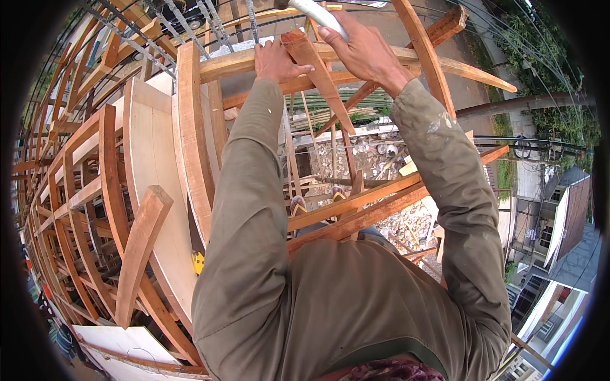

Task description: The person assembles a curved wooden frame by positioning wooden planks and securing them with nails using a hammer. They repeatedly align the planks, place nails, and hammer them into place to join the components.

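Observation:
My right hand [368, 54] is closed round the pale handle [318, 16] of a hammer, raised above the timber frame at the top of the view. Only a small dark part of the hammer head shows at the upper edge. My left hand [276, 61] grips a horizontal wooden beam [232, 65], its fingers curled over the far side. Its thumb stretches right, against a slanting piece of timber [321, 79] whose reddish end points up. Whether a nail is under the fingers is hidden.
Several ribbed steel bars [219, 25] rise beyond my left hand. A plywood panel [155, 146] and wooden framing [111, 184] stand at left. Two beams [362, 202] cross before my body. Far below lies rubble [406, 225]; overhead cables [534, 143] run at right.

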A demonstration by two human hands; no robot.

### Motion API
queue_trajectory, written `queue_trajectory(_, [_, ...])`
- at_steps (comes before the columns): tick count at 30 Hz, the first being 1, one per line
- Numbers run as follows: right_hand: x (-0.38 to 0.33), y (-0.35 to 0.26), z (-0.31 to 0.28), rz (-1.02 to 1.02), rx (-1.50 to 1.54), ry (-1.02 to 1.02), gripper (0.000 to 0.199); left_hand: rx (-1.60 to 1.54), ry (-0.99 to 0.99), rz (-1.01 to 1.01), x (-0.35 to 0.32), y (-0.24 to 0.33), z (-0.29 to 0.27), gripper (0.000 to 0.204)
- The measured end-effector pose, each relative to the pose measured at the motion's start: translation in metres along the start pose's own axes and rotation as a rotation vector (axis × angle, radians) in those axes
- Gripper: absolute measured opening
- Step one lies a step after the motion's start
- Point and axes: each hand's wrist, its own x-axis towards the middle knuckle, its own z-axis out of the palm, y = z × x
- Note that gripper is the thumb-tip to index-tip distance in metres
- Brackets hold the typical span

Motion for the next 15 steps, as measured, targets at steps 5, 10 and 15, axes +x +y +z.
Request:
queue_trajectory(5, [0.010,0.007,0.016,0.098,-0.090,-0.100,0.050,0.102,0.070,-0.008,-0.005,0.000,0.000,0.102])
queue_trajectory(10, [-0.008,-0.021,-0.002,0.056,0.062,0.024,0.040,0.059,0.098,0.028,-0.007,-0.005,0.006,0.109])
queue_trajectory(15, [-0.001,0.022,0.026,0.155,-0.102,-0.091,0.048,0.093,0.020,-0.009,-0.006,0.003,-0.005,0.108])
